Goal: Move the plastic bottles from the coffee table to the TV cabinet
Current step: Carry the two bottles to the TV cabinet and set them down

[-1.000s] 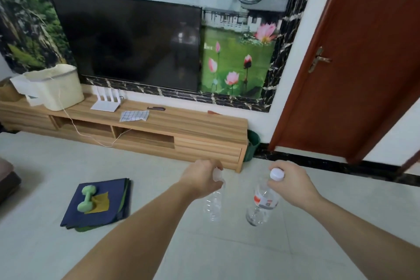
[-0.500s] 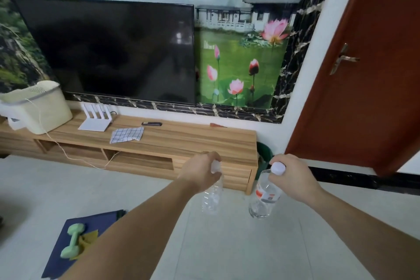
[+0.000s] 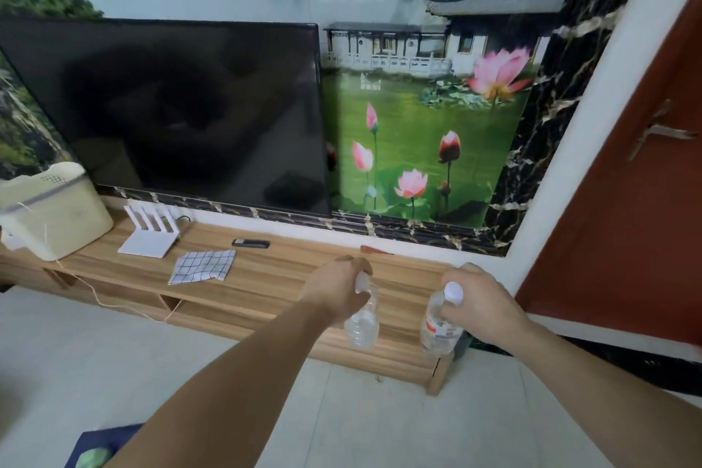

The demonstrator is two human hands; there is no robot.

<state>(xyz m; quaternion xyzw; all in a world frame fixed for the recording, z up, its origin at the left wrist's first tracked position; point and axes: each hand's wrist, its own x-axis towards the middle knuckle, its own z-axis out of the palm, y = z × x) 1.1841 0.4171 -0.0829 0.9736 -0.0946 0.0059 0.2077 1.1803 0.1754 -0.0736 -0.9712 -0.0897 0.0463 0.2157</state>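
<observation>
My left hand [image 3: 338, 291] grips the neck of a clear unlabelled plastic bottle [image 3: 362, 327] that hangs below it. My right hand [image 3: 484, 306] holds a second clear bottle [image 3: 437, 331] by its top; this one has a white cap and a red and white label. Both bottles hang in the air in front of the right end of the long wooden TV cabinet [image 3: 288, 277], about level with its front edge. The coffee table is out of view.
On the cabinet top lie a checked cloth [image 3: 203, 265], a white router [image 3: 150, 236], a black remote [image 3: 250, 243] and a cream box [image 3: 51, 211] at the left. A large TV [image 3: 171, 114] hangs above. A red door [image 3: 642, 201] stands at right. A dark mat [image 3: 100, 446] lies on the floor.
I have come closer to the cabinet; it looms larger and both bottles now hang before its right end. Both hands keep their hold.
</observation>
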